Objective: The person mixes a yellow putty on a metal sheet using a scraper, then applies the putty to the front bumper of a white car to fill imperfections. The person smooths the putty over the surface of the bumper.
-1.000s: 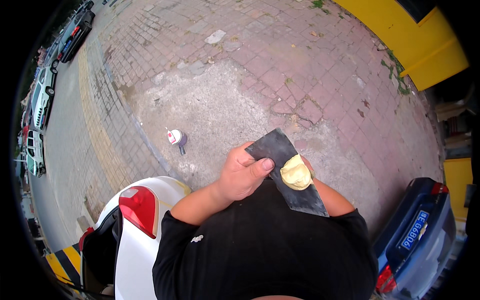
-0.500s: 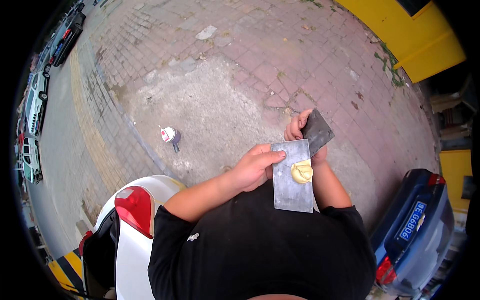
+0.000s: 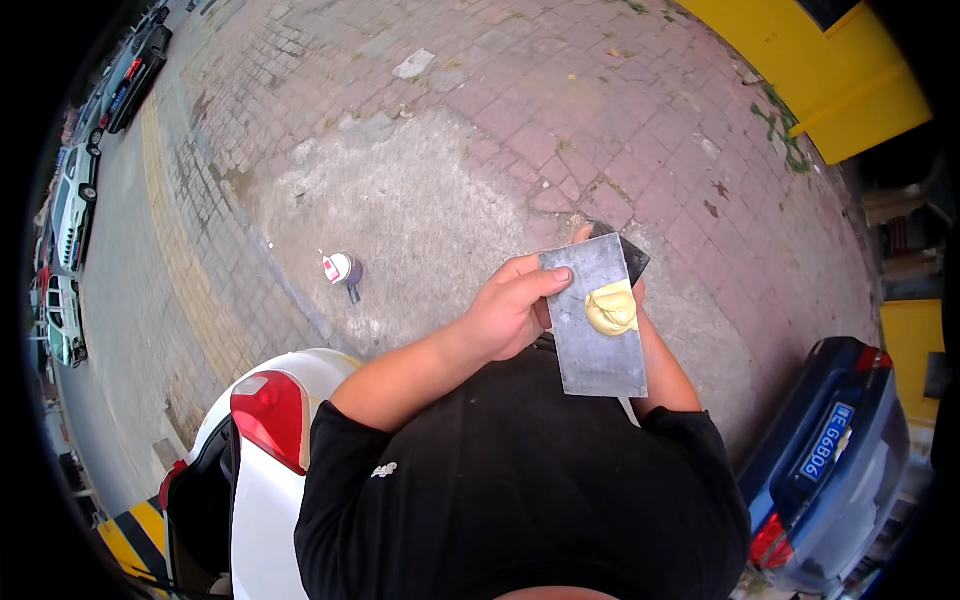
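My left hand [image 3: 513, 308] grips a flat grey rectangular metal plate [image 3: 590, 365] at its upper left edge, thumb on top. A soft yellow lump of putty [image 3: 611, 309] sits near the plate's right edge. Behind the plate, my right hand [image 3: 583, 233] is mostly hidden; only a fingertip and part of the wrist show. It holds a dark flat spreader [image 3: 634, 262], whose corner sticks out past the plate's upper right edge. Whether the spreader touches the plate's underside, I cannot tell.
A small can with a white lid [image 3: 340, 268] stands on the concrete patch ahead left. A white car [image 3: 265, 520] with a red tail light is close at my left, a blue car [image 3: 825, 450] at my right. A yellow structure [image 3: 850, 90] rises far right.
The metal plate has moved up and slightly right and tilted a little. The spreader and right hand have slid behind it, so less of both shows.
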Tool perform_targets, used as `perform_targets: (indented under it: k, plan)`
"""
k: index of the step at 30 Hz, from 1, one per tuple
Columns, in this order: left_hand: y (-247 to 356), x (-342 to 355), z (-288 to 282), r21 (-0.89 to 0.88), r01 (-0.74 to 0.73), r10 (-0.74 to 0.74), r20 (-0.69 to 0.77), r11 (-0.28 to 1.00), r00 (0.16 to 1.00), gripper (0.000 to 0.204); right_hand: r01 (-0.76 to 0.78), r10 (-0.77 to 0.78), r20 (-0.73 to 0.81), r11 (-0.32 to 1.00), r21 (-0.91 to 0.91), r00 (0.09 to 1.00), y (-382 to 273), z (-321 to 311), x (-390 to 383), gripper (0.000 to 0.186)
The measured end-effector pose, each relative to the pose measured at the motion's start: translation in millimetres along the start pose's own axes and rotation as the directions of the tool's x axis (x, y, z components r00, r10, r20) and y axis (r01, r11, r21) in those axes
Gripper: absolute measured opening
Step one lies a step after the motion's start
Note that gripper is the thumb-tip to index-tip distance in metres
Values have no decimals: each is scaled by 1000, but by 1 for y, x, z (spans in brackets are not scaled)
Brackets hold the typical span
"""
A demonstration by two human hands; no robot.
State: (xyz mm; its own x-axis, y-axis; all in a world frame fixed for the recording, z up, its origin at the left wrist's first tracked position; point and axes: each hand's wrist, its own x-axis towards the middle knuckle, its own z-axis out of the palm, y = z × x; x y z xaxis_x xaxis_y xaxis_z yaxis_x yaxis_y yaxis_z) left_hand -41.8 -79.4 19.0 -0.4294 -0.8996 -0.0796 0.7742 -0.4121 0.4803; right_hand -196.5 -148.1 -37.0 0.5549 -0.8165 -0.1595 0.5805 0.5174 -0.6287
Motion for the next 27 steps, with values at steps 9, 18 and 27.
perform_targets:
  k: [9, 18, 27]
  plan:
    - [-14, -2, 0, 7, -35, 35, -25, 999, 999, 33, -67, 66, -98, 998, -1, 993, 15, 1, 5, 24]
    - [16, -29, -28, 169, -374, 404, -216, 912, 889, 36, 232, -231, 56, 972, -16, 971, -31, -35, -12, 19]
    - [11, -39, -36, 673, -440, 713, -189, 595, 676, 27, 568, -597, 432, 49, -821, 676, -61, 36, -30, 18]
